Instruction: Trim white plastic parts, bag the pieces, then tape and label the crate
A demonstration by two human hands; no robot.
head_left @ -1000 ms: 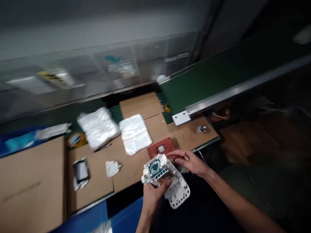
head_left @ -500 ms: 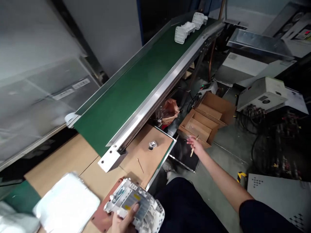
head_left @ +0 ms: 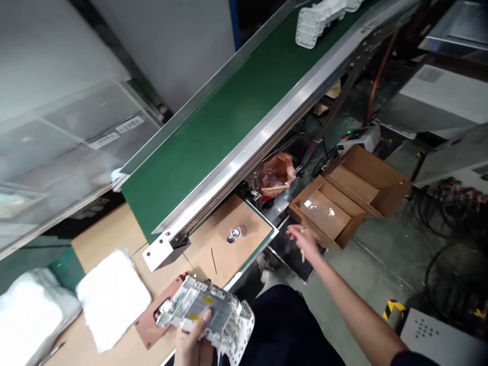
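Observation:
My left hand (head_left: 194, 335) grips a white molded housing (head_left: 217, 315) with a grey ribbed panel and yellow marks, held tilted above the table's front edge. Partly beneath it lies a reddish-brown plate (head_left: 152, 325). Out to the right, my right hand (head_left: 303, 239) hangs in the air near a cardboard box, some fingers stretched out. A thin pale stick (head_left: 303, 255) shows below its palm, still held; the hand is slightly blurred. A thin swab-like stick (head_left: 213, 261) rests on the table, close to a small round metal piece (head_left: 235, 233).
A green conveyor belt (head_left: 213, 137) slopes up and away, bearing white housings (head_left: 309, 26). The open cardboard box (head_left: 320, 216) stands low at right, with small bright spots inside. Behind it sits a bag-lined bin (head_left: 276, 175). White cloths (head_left: 114, 300) lie at left.
The view has shifted, bringing the belt and box closer. My right hand's fingers have spread further. Small bright spots now show in the box. The housing stays in my left hand.

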